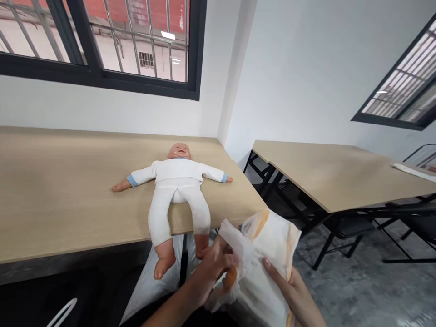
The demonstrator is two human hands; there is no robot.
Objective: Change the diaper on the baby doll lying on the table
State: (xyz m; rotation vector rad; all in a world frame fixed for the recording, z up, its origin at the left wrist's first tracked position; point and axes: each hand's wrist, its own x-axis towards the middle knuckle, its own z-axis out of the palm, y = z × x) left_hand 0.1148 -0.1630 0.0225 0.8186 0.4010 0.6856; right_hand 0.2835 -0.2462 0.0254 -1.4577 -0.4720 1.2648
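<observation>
My right hand (289, 286) grips the side of a folded white cloth-like bundle with orange edging (272, 236), its thumb lying across the front. Thin clear plastic wrapping (236, 238) bunches at the bundle's left side, and the fingers of my left hand (218, 263) are closed on it. An orange patch shows just below those fingers. Both hands are over my lap, below the table edge. Beyond them a baby doll (179, 181) in a white top and trousers with blue cuffs lies face up, arms spread, its feet hanging past the edge.
The doll lies on a light wood table (75, 190) against the wall. Across a gap on the right stands a second table (327, 168), with a white strip-like object (413, 172) on it and black folding chairs (347, 227) below. Barred windows (143, 41) are above.
</observation>
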